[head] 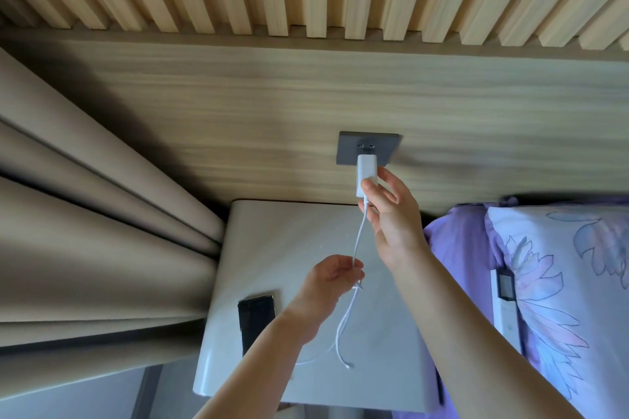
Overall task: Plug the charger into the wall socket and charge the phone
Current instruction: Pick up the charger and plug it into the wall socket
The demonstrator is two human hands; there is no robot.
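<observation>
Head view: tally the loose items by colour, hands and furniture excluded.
White: 3 - charger, cable, remote
Black: 1 - phone
Purple floral: 1 - pillow
Total: 5
The right hand pinches the charger at the grey wall socket; the left hand pinches the cable.

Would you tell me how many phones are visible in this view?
1: a dark phone lies flat on the white bedside table, near its left edge beside the curtain. None other shows.
</observation>
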